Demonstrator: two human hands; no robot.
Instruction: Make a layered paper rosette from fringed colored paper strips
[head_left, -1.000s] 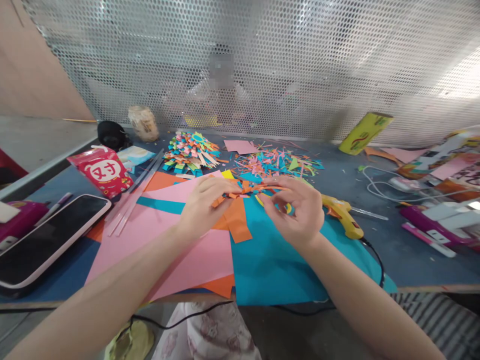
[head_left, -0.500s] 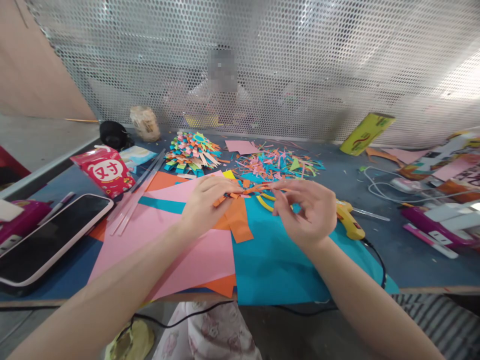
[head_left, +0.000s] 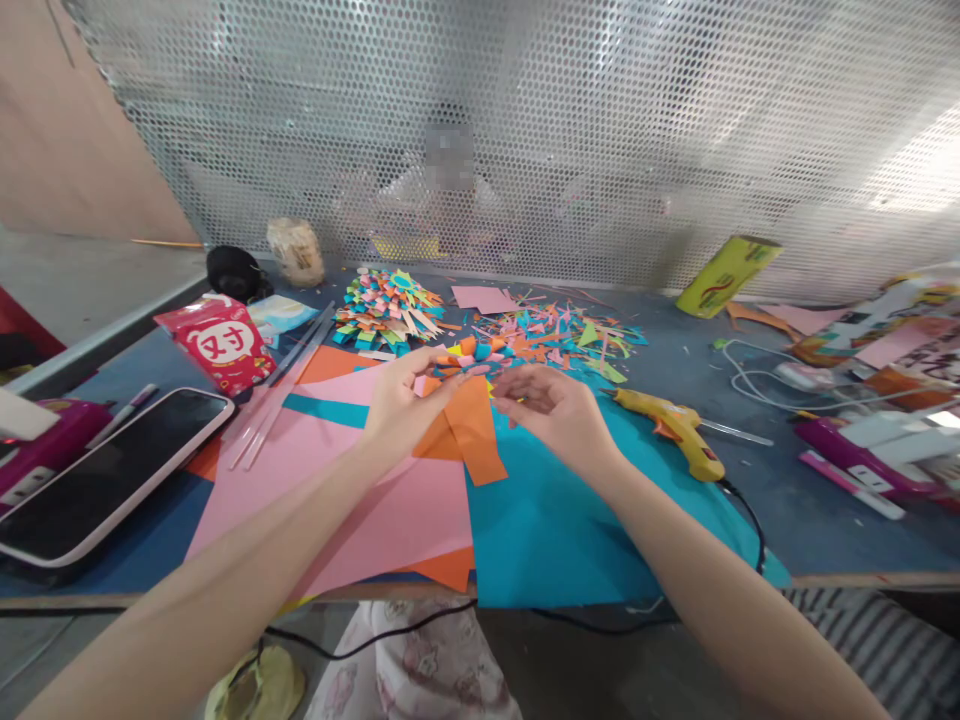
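Observation:
Between the fingertips of my left hand [head_left: 397, 405] is a piece of curled orange and blue paper strips [head_left: 484, 350], with the thumb below it and the fingers partly hiding it. My right hand [head_left: 551, 405] is just to the right, its fingers curved and a gap showing between them and the thumb; nothing plain is in it. Beneath the hands lie orange paper strips [head_left: 480, 435], a pink sheet [head_left: 405, 510] and a large blue sheet [head_left: 555, 540]. A yellow glue gun [head_left: 679, 430] rests right of my right hand.
Behind the hands stand a heap of curled paper fringes [head_left: 390, 310] and loose coloured scraps [head_left: 559, 330]. At left are clear glue sticks [head_left: 274, 410], a red packet [head_left: 217, 340] and a phone [head_left: 112, 475]. A yellow-green roll [head_left: 727, 275] stands near the perforated metal panel [head_left: 570, 130].
My right hand has moved left, closer to my left hand. The curled piece now shows orange and blue strips above the fingertips, and the yellow scissor handles are mostly hidden.

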